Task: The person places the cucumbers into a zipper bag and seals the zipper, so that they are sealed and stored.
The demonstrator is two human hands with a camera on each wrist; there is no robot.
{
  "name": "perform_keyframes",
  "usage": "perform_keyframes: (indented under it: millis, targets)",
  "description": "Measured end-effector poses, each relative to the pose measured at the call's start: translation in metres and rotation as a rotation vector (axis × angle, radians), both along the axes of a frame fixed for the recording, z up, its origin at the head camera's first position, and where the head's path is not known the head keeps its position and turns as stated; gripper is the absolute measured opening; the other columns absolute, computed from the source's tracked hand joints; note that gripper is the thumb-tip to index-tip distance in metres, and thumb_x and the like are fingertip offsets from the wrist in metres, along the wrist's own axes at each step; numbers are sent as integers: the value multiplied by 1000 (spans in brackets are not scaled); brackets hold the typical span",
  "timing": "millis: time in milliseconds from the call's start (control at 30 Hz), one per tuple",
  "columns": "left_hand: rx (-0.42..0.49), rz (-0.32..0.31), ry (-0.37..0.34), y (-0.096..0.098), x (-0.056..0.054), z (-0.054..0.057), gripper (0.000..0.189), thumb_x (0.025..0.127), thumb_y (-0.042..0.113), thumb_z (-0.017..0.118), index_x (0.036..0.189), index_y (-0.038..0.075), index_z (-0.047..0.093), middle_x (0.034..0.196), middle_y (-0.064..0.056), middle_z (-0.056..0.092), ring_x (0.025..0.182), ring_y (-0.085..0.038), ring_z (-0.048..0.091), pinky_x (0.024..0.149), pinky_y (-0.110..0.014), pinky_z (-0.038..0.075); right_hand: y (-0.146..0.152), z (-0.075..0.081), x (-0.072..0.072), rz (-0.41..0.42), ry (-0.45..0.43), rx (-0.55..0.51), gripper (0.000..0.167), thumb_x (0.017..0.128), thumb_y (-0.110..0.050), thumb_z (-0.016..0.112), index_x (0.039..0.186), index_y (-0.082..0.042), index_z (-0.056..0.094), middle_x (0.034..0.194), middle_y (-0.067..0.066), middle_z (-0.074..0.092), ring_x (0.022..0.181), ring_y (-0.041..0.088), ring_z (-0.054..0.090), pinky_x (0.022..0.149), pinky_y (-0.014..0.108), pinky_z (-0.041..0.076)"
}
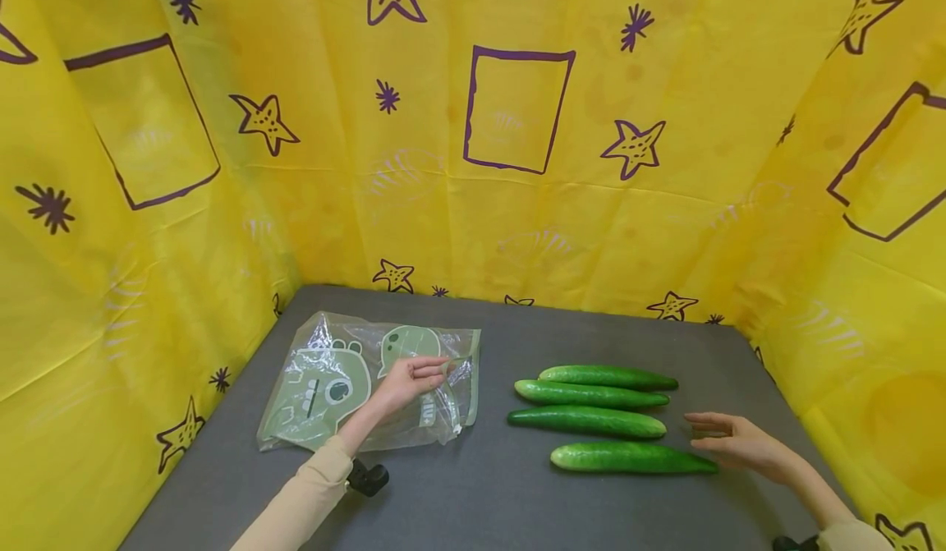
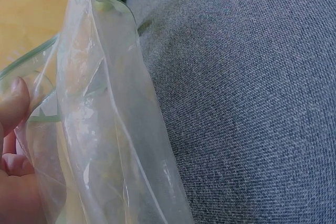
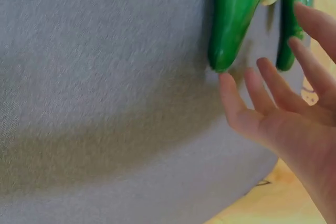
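Note:
On the left half of the grey table lies a clear zip bag (image 1: 325, 387) with green cartoon prints. My left hand (image 1: 405, 383) pinches the edge of its opening; in the left wrist view the thumb (image 2: 17, 98) presses the film, and the bag's mouth stands partly apart. Several green cucumbers lie side by side to the right of the bag. My right hand (image 1: 750, 448), fingers spread and relaxed, is at their right ends. It is nearest the front cucumber (image 1: 628, 457), whose tip (image 3: 220, 61) is beside the little finger in the right wrist view; whether they touch, I cannot tell.
The grey cloth-covered table (image 1: 488, 502) is bounded at the back and both sides by a yellow curtain (image 1: 510, 231) with purple starfish drawings. The other cucumbers (image 1: 587, 421) lie behind the front one, the rear ones close together. Black wrist straps (image 1: 367, 477) sit on my forearms.

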State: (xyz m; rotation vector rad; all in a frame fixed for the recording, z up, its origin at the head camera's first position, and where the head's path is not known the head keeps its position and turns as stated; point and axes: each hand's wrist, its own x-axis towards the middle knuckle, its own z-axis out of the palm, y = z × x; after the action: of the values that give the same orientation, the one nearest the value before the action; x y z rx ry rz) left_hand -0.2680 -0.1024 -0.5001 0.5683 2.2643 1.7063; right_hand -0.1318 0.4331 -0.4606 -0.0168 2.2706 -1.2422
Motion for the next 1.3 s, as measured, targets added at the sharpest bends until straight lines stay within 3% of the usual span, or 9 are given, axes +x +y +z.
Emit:
perform_keyframes:
  millis: [167,300,400,533,833,1067,1133,1300]
  targets:
    - [5,-8,-6,-1,0,-1,40,91,13,63,126,-4,57,121,-24,62,113,-35,60,90,-35,54,4,-7,6,47,8,15,60,91,-16,63,136,14,37,135,43,36,118,50,47,80,48,55]
    - [2,-2,-9,-1,0,-2,39,91,13,63,126,-4,57,121,-23,62,113,-34,61,90,-34,54,5,-15,8,62,34,-14,59,87,-11,67,131,17,40,129,43,43,106,22,58,73,32,54]
    - [-9,-2,0,0,0,-1,40,91,13,63,126,-5,57,121,-24,62,112,-33,61,90,-33,54,5,-18,10,55,50,-27,56,87,-10,67,129,17,43,124,40,49,96,6,58,70,27,54]
    - [-1,1,-18,0,1,0,40,91,13,63,127,-3,57,122,-23,61,114,-34,60,91,-34,54,4,-21,11,62,73,-34,51,89,-11,65,126,17,46,119,33,55,91,5,60,70,25,54]
    - [7,1,-21,1,1,-1,39,91,12,63,126,-3,57,122,-24,61,113,-36,60,90,-35,54,2,-27,14,107,157,-49,45,92,-11,61,124,19,49,119,34,57,92,-10,53,71,16,51]
    - [21,2,-27,2,0,-2,39,91,11,63,126,-5,57,121,-24,62,114,-35,60,90,-31,54,8,-28,14,95,97,-121,46,95,-12,56,129,17,45,130,33,50,97,-12,52,77,21,54]
    - [25,-6,-22,3,0,-3,39,91,9,62,127,-6,56,121,-26,61,114,-36,60,89,-31,55,10,-28,13,81,69,-161,46,96,-13,55,131,15,44,132,28,50,99,-11,53,80,23,55]
    - [35,-20,-30,4,0,-4,39,92,7,60,128,-7,54,123,-27,59,115,-38,58,90,-33,54,14,-29,12,46,1,-265,40,98,-12,52,133,5,48,124,-10,55,102,-7,55,85,22,54]
